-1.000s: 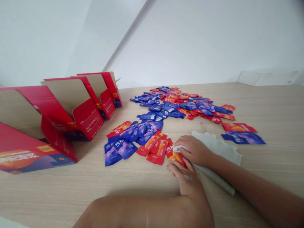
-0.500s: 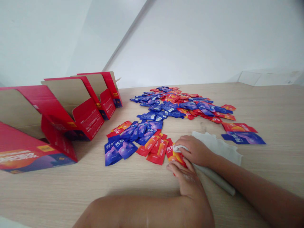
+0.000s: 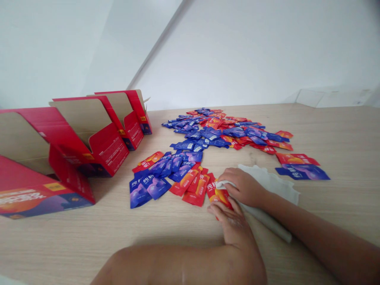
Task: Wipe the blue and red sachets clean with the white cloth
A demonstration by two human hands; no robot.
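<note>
I've got the head view looking down on a light wood tabletop (image 3: 335, 206) with white walls (image 3: 252, 51) behind. On the left, a row of red cardboard display boxes (image 3: 109, 148) stands open, tan inner flaps up, and the nearest box (image 3: 38, 200) shows a printed orange-and-purple panel. Mid-table there's a big loose heap of blue and red sachets (image 3: 225, 130), overlapping, spread wide. Closer in, a smaller fanned group of blue sachets (image 3: 156, 187) and red sachets (image 3: 192, 190) lies just left of the hands. Far right, a lone red sachet (image 3: 295, 159) sits partly over a lone blue sachet (image 3: 303, 173), apart from the heap. A white cloth (image 3: 271, 182) lies under the right forearm, one long edge rolled. The right hand (image 3: 243, 188) is curled, pressing a fold of the cloth (image 3: 224, 184) down on one orange-red sachet (image 3: 218, 196). The left hand (image 3: 233, 227) sits just below, fingers (image 3: 225, 211) bent up against the lower end of that same sachet. So the sachet is held between both hands, at the near edge of the fanned group, low over the tabletop.
</note>
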